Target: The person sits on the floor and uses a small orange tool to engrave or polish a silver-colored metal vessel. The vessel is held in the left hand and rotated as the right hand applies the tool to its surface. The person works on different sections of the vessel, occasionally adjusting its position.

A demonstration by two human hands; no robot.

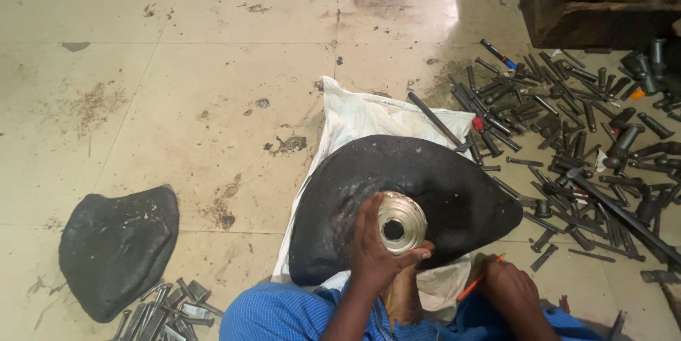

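Left hand clamped around a ribbed silver metal ring, held against the black dome-shaped block just beyond it. Right hand closed on an orange pencil. Scattered steel punches lie beyond the right hand.

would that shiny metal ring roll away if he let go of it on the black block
Probably. The ring looks round and hollow, stands on edge under the left hand, and the block is domed, so it would likely roll or slide off. Its polished surface looks slippery. It seems rigid metal, not floppy.
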